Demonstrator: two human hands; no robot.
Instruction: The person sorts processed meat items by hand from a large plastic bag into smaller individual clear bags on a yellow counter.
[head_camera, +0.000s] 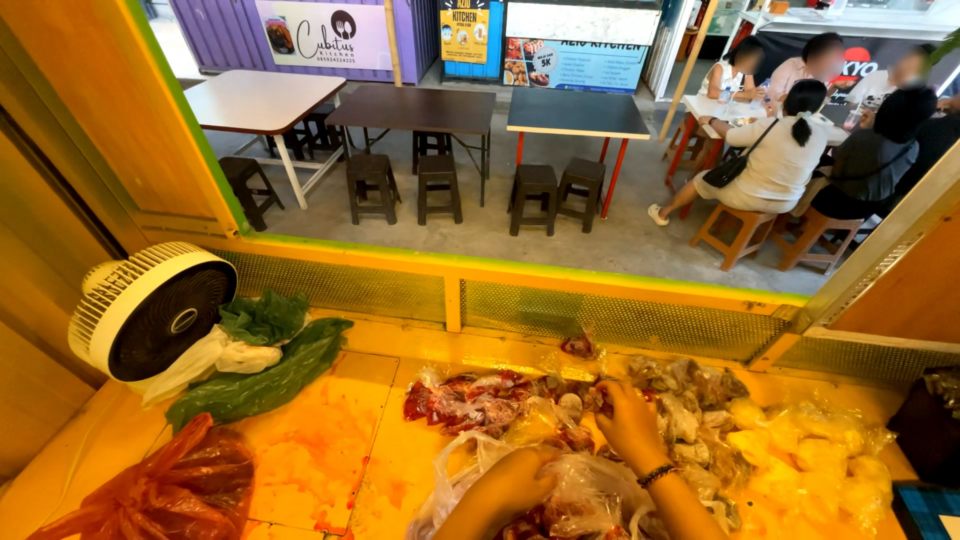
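Yellow countertop (330, 440) fills the near part of my head view, streaked with reddish smears, and beyond its mesh-fronted ledge sit the tables and stools of an open eating area, with several people seated at the far right. On my counter lies a heap of small clear bags: reddish meat packets (470, 400) toward the middle, pale yellowish packets (810, 455) to the right. My right hand (630, 425) rests on top of the heap, fingers curled down onto a packet, though I cannot tell whether they actually pinch it. My left hand (520, 480) presses against a larger clear plastic bag (590, 495) just below, its fingers hidden by the folds. I judge I am sorting packets into that bag; lifting one cleanly calls for a firm pinch on slippery film. A white fan (150, 310), green bags (260, 365) and a red bag (165, 490) sit to the left. My forearms and the large bag are cut off at the bottom edge.
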